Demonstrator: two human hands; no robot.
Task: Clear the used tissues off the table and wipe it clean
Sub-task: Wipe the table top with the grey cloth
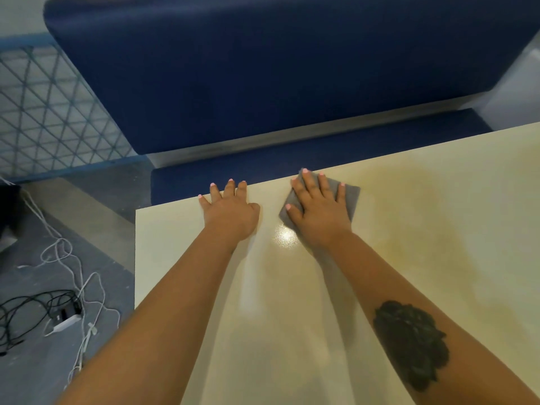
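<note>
Nearest the camera, two bare forearms reach out over the cream table (292, 331), the right one bearing a dark tattoo (410, 344). No used tissues show anywhere on the table, so the clearing part looks done and the wiping is the step in hand. Toward the table's far edge, the right hand (320, 209) lies flat with fingers spread, pressing a grey cloth (349, 197) against the tabletop; the cloth sits just inside the far edge, one corner reaching it. The left hand (230, 210) rests palm-down beside it, fingers straight and slightly apart, their tips at the far edge, gripping nothing and likely bracing the body. To wipe well, the palm should keep even weight on the whole cloth, sweep in overlapping passes along the far edge and then back toward the body, and cover the yellowish patch (415, 206) to the right of the cloth, which may be a stain or only a reflection; I cannot tell which. The bracing hand is what stands in the cloth's way leftward and would need lifting. Off the table's left side, tangled cables (58, 302) and a small adapter (65, 323) lie on the floor, well clear of the work. Beyond the far edge stands a blue padded bench (263, 68).
</note>
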